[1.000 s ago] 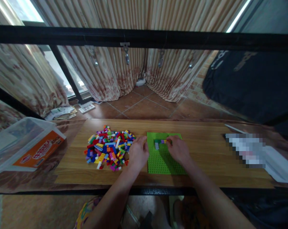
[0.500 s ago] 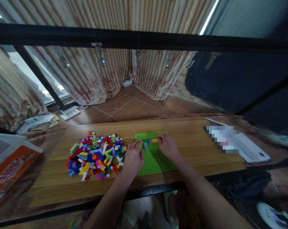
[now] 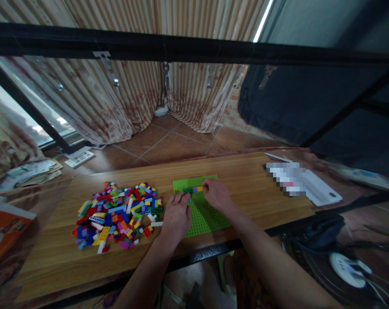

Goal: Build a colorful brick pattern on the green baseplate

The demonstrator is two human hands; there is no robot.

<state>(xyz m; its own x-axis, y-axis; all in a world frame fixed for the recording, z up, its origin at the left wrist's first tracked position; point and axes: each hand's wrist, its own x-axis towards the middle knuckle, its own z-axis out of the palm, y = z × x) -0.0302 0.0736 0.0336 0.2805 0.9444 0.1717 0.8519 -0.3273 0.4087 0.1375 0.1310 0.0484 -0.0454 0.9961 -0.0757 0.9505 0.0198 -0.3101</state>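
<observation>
A green studded baseplate lies on the wooden table, with a short row of toy bricks in green, purple and yellow near its far side. My right hand is closed in a pinch at the row's right end, beside the yellow brick; its fingertips hide whatever they hold. Over the plate's left edge rests my left hand, fingers laid forward and thumb apart. Those fingers reach the row's left end and mostly cover a greyish brick there.
Left of the plate spreads a big heap of mixed loose bricks. A white tray-like item and a blurred-out patch are at the table's right end. An orange and white box stands at far left. A black bar crosses beyond the table.
The view has swung to the right, so the table things sit further left. My left fingers now cover more of the greyish brick. My right hand stays at the row's right end.
</observation>
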